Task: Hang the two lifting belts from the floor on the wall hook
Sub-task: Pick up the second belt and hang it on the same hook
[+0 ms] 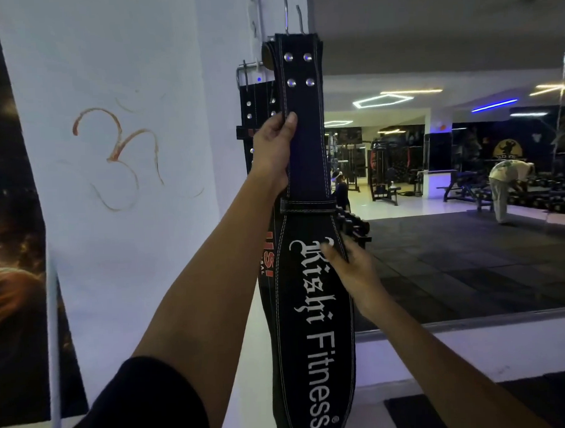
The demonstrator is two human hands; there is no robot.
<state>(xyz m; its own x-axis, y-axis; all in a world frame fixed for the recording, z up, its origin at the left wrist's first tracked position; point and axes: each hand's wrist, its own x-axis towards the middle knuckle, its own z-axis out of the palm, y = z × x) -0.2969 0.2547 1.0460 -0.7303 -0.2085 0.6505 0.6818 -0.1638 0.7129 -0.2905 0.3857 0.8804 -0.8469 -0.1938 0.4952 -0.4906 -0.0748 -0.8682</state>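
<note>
Black leather lifting belt, white lettering point(313, 309) — hanging upright below steel wall hook point(293, 17). Left hand point(273, 146) grip clamped on strap; right hand point(351, 272) grip clamped on wide section. Second black belt point(257, 118) behind, left.

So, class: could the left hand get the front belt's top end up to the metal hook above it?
Probably yes: the left hand grips the front belt just below the hook, nothing between.

A lifting belt point(308, 212) hangs upright in front of the wall corner point(226, 151), its top just below the wall hook point(293, 17). A second belt point(259, 117) hangs behind it, to the left. The left hand point(273, 146) grips the front belt's left edge high up; the right hand point(351, 272) touches its right edge lower down.
</note>
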